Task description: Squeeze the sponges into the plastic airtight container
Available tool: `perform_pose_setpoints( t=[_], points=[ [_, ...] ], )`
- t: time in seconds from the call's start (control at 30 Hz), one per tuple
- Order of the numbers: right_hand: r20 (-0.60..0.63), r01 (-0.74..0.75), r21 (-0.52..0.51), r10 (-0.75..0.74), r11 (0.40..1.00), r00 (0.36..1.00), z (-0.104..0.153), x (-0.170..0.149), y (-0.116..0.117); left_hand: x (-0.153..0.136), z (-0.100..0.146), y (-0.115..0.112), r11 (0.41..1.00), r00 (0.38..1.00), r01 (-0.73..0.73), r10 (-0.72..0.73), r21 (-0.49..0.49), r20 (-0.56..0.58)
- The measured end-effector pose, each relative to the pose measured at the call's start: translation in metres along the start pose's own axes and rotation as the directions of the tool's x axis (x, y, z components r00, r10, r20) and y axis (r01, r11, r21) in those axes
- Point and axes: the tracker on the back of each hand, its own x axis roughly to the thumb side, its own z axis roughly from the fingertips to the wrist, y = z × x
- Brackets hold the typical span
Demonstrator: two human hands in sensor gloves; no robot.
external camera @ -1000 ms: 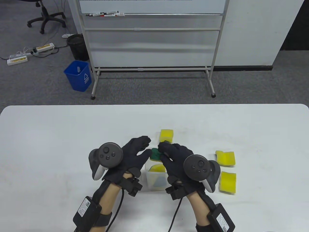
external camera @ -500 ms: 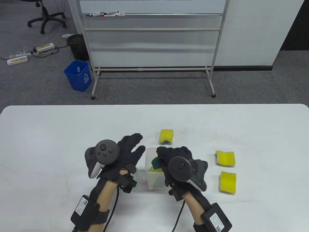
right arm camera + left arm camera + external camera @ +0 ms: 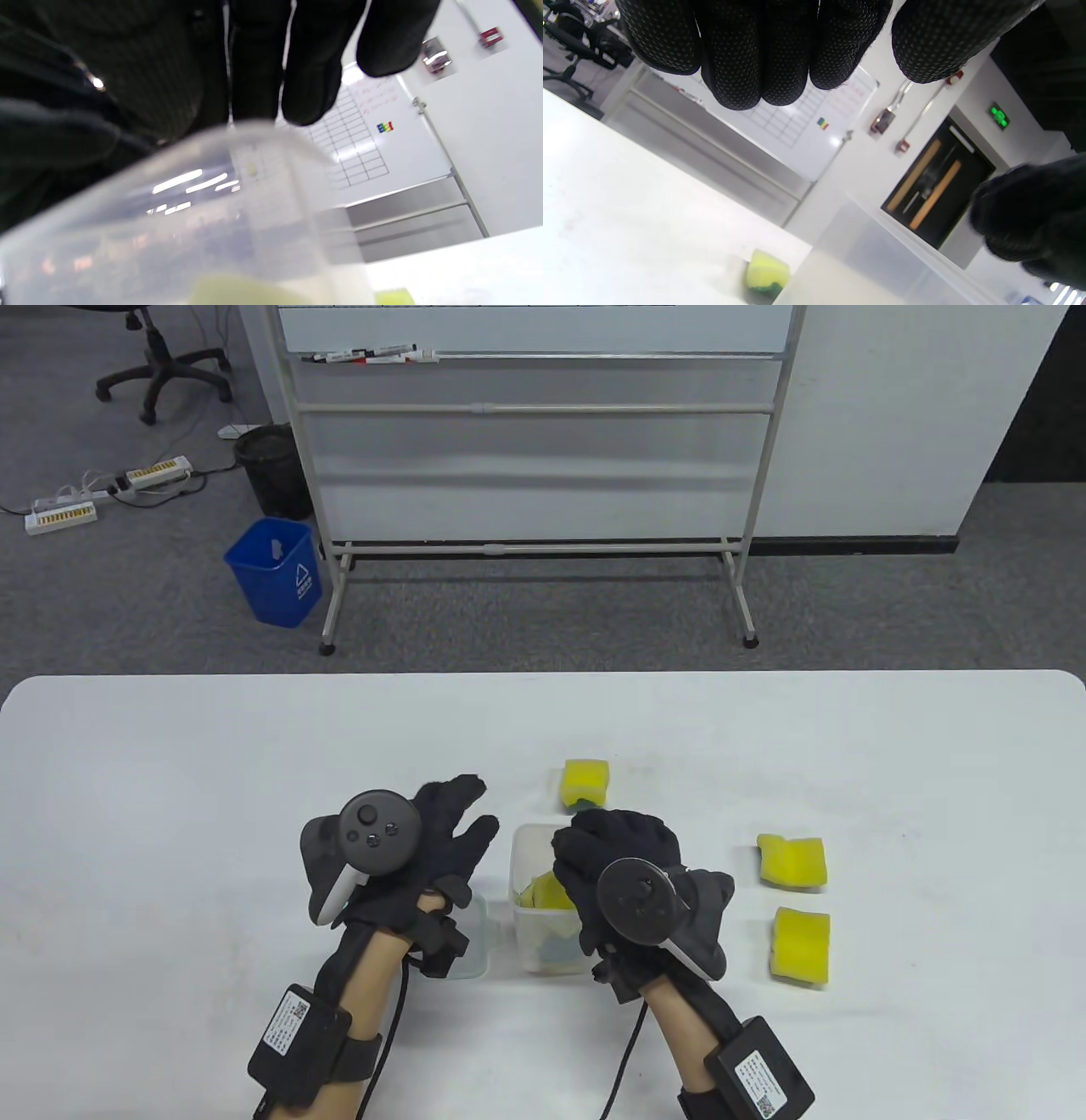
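A clear plastic container [image 3: 528, 848] stands at the table's front middle with yellow sponge [image 3: 547, 892] showing inside. My right hand [image 3: 594, 848] is over its opening, fingers curled down onto a sponge that it presses in; the sponge's green side is hidden under the hand. In the right wrist view the container wall [image 3: 212, 212] fills the frame below my fingers [image 3: 314, 63]. My left hand [image 3: 462, 819] is open, fingers spread, just left of the container and holds nothing. The left wrist view shows the container's wall [image 3: 874, 262] and my right hand [image 3: 1035, 220].
Three loose yellow sponges lie on the white table [image 3: 170, 814]: one [image 3: 586, 782] behind the container, also in the left wrist view [image 3: 765, 273], and two at the right [image 3: 793, 861] [image 3: 802, 946]. A translucent lid [image 3: 473, 937] lies under my left wrist.
My right hand has carried the green-and-yellow sponge down into the container and now covers it. My left hand has drawn back to the left, away from the container.
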Motion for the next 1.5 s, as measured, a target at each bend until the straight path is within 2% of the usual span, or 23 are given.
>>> perform_pose_setpoints(
  t=[0.2,0.27,0.37,0.53,0.63,0.83,0.97,1.03,1.1,1.23,1.33,1.43,1.5],
  points=[
    [-0.165,0.059,-0.087,-0.073,0.994,0.984,-0.006,-0.034,-0.041,-0.004,-0.001,-0.001,0.994,0.994,0.105,-0.105,0.004,-0.022],
    [-0.290,0.061,-0.034,-0.068,0.998,0.955,-0.007,-0.055,-0.056,-0.005,-0.002,-0.002,0.986,0.986,0.167,-0.167,-0.002,-0.025],
    [-0.420,0.048,0.017,-0.037,0.999,0.907,-0.006,-0.083,-0.067,-0.006,-0.003,-0.004,0.973,0.972,0.232,-0.232,-0.019,-0.030],
    [-0.595,-0.009,0.151,0.098,0.989,0.798,-0.003,-0.122,-0.066,-0.010,-0.006,-0.009,0.962,0.963,0.267,-0.269,-0.062,-0.030],
    [-0.680,-0.001,0.273,0.194,0.962,0.707,0.000,-0.143,-0.058,-0.011,-0.006,-0.008,0.964,0.965,0.257,-0.259,-0.066,-0.032],
    [-0.738,0.046,0.452,0.344,0.891,0.580,0.011,-0.178,-0.039,-0.011,-0.006,-0.007,0.968,0.969,0.242,-0.244,-0.069,-0.031],
    [-0.725,0.084,0.578,0.465,0.811,0.508,0.032,-0.203,-0.010,-0.011,-0.007,-0.008,0.970,0.972,0.230,-0.233,-0.072,-0.026],
    [-0.714,0.109,0.620,0.501,0.777,0.489,0.040,-0.212,0.001,-0.010,-0.007,-0.009,0.971,0.973,0.229,-0.231,-0.075,-0.020],
    [-0.718,0.136,0.624,0.497,0.769,0.487,0.042,-0.216,0.009,-0.008,-0.006,-0.010,0.969,0.972,0.232,-0.234,-0.082,-0.015],
    [-0.653,0.097,0.698,0.576,0.710,0.491,0.043,-0.214,0.023,-0.009,-0.006,-0.009,0.971,0.975,0.222,-0.224,-0.091,-0.012],
    [-0.573,0.002,0.762,0.674,0.647,0.467,0.042,-0.210,0.035,-0.011,-0.007,-0.008,0.975,0.979,0.200,-0.202,-0.096,-0.020],
    [-0.542,-0.083,0.772,0.721,0.630,0.432,0.039,-0.206,0.038,-0.012,-0.007,-0.008,0.978,0.982,0.186,-0.189,-0.098,-0.018],
    [-0.570,-0.097,0.741,0.699,0.664,0.431,0.038,-0.205,0.034,-0.011,-0.007,-0.007,0.979,0.984,0.175,-0.178,-0.100,-0.013]
  ],
)
